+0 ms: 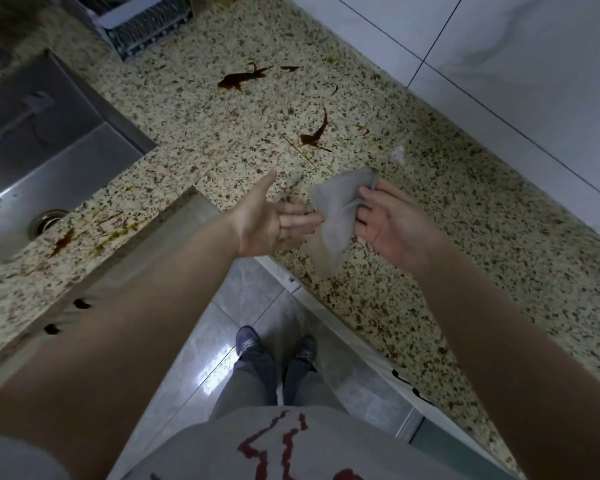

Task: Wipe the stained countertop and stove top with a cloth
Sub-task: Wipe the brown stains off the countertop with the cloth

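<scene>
Grey and limp, the cloth hung above the counter's front edge, pinched in the curled fingers of the right hand; the left hand lay open, palm up, fingertips just touching the fabric and gripping nothing. To my eye it wanted bunching into a flat pad, then firm strokes across the speckled countertop, dragging the dark brown stains inward rather than smearing them. No stove top showed anywhere, the sink was cut off at the left, and the rack behind was too blurred to read
</scene>
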The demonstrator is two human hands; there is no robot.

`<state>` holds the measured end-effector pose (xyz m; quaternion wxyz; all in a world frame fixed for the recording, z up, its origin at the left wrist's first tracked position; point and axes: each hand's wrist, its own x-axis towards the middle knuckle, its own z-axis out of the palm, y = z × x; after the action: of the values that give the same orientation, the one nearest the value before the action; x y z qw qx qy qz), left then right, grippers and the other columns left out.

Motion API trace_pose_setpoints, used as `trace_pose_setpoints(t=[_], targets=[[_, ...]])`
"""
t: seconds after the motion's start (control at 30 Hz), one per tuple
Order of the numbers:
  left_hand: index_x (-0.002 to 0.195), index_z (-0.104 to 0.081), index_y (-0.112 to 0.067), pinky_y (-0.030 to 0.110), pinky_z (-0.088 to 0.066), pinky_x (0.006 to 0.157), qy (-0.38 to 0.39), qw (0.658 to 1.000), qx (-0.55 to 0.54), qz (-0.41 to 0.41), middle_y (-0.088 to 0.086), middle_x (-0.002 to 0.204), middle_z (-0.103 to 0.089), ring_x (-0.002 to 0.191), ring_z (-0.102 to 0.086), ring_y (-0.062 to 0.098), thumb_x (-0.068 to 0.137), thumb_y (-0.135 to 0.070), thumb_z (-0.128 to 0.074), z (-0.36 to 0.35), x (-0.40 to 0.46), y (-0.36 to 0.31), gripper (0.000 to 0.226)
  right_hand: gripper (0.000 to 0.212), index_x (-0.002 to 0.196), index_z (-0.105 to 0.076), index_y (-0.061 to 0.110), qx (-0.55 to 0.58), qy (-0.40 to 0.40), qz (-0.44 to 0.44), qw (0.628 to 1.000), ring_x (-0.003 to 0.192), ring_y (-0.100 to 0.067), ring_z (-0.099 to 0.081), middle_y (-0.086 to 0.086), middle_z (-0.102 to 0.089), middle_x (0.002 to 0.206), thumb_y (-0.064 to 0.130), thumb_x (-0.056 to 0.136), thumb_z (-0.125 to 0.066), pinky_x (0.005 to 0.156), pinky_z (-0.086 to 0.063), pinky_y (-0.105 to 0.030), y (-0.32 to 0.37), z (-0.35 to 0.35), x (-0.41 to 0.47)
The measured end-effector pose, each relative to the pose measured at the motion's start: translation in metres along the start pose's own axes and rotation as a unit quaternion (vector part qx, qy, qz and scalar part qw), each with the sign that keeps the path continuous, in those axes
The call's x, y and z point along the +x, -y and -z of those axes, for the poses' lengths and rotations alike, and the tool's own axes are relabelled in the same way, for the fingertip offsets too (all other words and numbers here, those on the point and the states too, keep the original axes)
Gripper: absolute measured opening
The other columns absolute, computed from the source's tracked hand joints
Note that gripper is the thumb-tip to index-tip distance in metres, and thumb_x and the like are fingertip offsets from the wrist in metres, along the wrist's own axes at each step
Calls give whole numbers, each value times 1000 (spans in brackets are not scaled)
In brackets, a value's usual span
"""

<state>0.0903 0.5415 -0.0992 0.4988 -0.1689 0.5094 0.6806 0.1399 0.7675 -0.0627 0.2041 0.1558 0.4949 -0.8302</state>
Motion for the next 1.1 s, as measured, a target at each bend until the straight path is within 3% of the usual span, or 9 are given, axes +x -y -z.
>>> trace_pose_setpoints(t=[0.07,0.13,0.27,0.4,0.5,0.63,0.73,0.9,1.1], targets=[[147,-44,-8,44,-31,115,-4,1000,-21,-11,-1,87,-69,92,-69,16,97,-75,-20,-8,6,15,87,37,140,-49,-1,15,15,-3,1000,125,-30,-63,-26,-55,143,-2,103,-43,101,-56,-40,0,4,1],[140,-53,-14,34,-38,96,-1,999,15,-30,-3,74,-37,73,-54,13,98,-72,-28,-15,9,23,75,31,127,-57,3,16,34,-3,999,118,-27,-67,-20,-63,132,-6,101,-42,95,-58,-38,2,6,0],[119,-66,-23,41,-27,119,23,991,30,-128,-10,99,-72,101,-64,8,101,-58,-40,-23,6,19,47,38,126,-58,1,-21,47,5,999,100,-20,-69,-10,-71,114,-14,97,-41,80,-58,-30,4,11,2],[130,-58,-3,44,-40,116,-27,977,34,-211,8,128,-67,116,-63,20,98,-38,-59,-19,0,6,47,46,130,-58,-3,-37,-23,39,998,88,-20,-57,-13,-63,104,-13,86,-46,70,-48,-27,7,16,7],[122,-59,-2,55,-43,111,-92,960,100,-244,15,114,-63,107,-62,27,96,-41,-60,-23,-7,-6,47,34,118,-64,4,-38,-37,58,997,89,-23,-55,-12,-62,100,-13,93,-48,77,-54,-32,14,21,7],[117,-63,-17,41,-59,92,-115,956,102,-248,5,117,-67,110,-67,24,107,-42,-42,-32,-10,-24,34,35,118,-68,9,-101,-74,59,990,101,-23,-68,-12,-70,111,-13,98,-49,90,-59,-37,19,22,4],[131,-54,-18,29,-57,91,-88,950,156,-255,4,127,-63,114,-65,19,102,-41,-54,-36,-7,-29,37,34,127,-62,1,-70,-79,52,993,102,-27,-64,-19,-64,116,-12,98,-49,92,-52,-40,18,27,3],[127,-47,-21,32,-59,89,-139,910,232,-315,9,121,-66,112,-66,21,93,-26,-72,-33,-1,-26,43,46,135,-57,5,-99,-170,44,980,96,-19,-70,-9,-66,112,-14,93,-54,82,-59,-31,17,27,2],[127,-36,-19,26,-59,85,-172,879,268,-355,5,119,-61,108,-64,15,95,-24,-69,-44,-12,-37,46,58,131,-49,18,-306,-171,108,930,54,-4,-56,9,-68,64,-19,86,-53,54,-45,-19,11,23,-11]])
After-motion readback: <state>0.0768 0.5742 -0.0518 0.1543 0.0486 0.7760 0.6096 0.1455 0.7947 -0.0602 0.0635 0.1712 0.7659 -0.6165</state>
